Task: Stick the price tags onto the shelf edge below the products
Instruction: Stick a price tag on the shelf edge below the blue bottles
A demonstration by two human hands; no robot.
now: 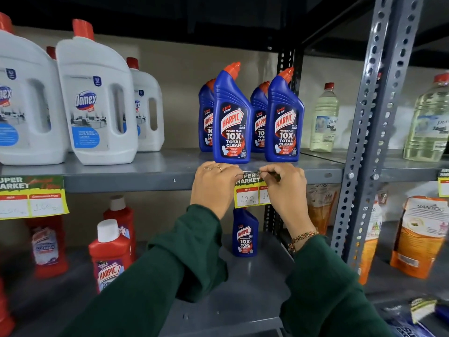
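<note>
A yellow-green price tag (247,190) marked 120 hangs on the grey shelf edge (126,182) below the blue Harpic bottles (232,117). My left hand (213,186) presses on the tag's left top corner. My right hand (284,186) pinches a strip of clear tape (252,173) lying along the tag's top edge and covers the tag's right half. Another tag (32,197) is stuck on the same edge at the far left, under the white Domex jugs (97,100).
A perforated steel upright (379,113) stands just right of my hands. Clear bottles (324,117) sit on the neighbouring shelf, with a third tag (443,183) at the right border. Red bottles (110,254), one small Harpic bottle (245,233) and orange pouches (420,237) fill the lower shelves.
</note>
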